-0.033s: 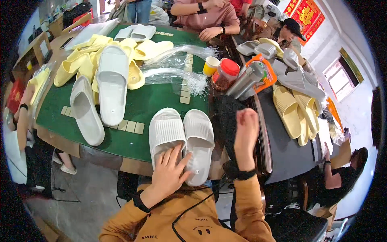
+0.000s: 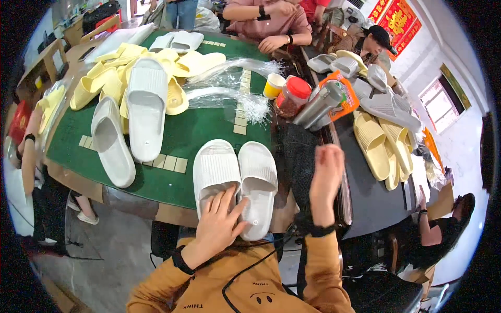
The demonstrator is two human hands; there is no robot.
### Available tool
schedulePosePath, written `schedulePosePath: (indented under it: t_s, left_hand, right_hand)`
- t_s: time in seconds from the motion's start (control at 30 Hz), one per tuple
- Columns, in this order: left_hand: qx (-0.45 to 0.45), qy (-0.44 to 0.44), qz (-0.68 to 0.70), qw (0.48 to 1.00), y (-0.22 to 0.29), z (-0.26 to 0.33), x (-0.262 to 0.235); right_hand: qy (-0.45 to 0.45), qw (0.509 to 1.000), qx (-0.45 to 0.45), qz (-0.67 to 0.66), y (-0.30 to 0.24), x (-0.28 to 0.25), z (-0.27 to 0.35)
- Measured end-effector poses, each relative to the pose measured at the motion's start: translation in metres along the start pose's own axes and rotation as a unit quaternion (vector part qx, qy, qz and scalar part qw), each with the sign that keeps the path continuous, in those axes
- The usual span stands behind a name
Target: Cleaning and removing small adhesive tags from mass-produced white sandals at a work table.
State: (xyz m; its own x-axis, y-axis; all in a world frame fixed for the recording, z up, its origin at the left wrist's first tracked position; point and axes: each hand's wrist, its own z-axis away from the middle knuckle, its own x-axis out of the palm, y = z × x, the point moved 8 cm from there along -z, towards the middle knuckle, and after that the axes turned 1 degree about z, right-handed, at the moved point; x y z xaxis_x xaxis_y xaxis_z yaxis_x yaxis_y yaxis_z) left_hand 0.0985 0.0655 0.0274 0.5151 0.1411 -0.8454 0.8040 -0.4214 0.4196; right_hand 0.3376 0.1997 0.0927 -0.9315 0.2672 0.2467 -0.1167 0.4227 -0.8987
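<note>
My left hand [image 2: 222, 219] lies over a pair of pale grey slippers, its fingers stretched out and spread. The fingers rest on the footbed of the left slipper [image 2: 216, 163], and the thumb reaches onto the right slipper [image 2: 259, 175]. The pair stands side by side at the table's near edge, toes pointing away from me. My right hand [image 2: 327, 175] is raised at the edge between the two tables, right of the pair. Its fingers are curled together, and whether they hold something small is hidden. A dark mesh thing [image 2: 298, 161] lies beside it.
Two larger grey slippers [image 2: 146, 122] lean on a heap of yellow slippers [image 2: 104, 78] at left. Clear plastic bags [image 2: 219, 96], a yellow cup [image 2: 273, 86], a red-lidded jar [image 2: 294, 96] and a steel flask [image 2: 319, 107] stand beyond. More yellow slippers [image 2: 373, 143] lie right. Several people surround the tables.
My right hand has moved a little to the right. My left hand and the pair of grey slippers stay in place.
</note>
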Motion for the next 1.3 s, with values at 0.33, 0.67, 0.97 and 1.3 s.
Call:
schedulePosePath:
  t_s: [0.33, 0.67, 0.97, 1.3]
  left_hand:
    - [0.020, 0.047, 0.000, 0.999, 0.001, 0.001, -0.009]
    - [0.030, 0.020, -0.055, 0.998, 0.006, -0.008, 0.005]
    - [0.033, 0.022, -0.065, 0.997, -0.020, -0.025, -0.001]
    - [0.059, -0.026, -0.089, 0.994, -0.033, -0.042, -0.016]
  right_hand:
    - [0.106, 0.931, -0.146, 0.317, -0.113, -0.113, 0.024]
    - [0.024, 0.902, -0.052, 0.428, -0.050, -0.175, 0.006]
    - [0.016, 0.884, -0.053, 0.464, -0.052, -0.167, 0.010]
    - [0.009, 0.873, -0.070, 0.483, -0.055, -0.159, 0.013]
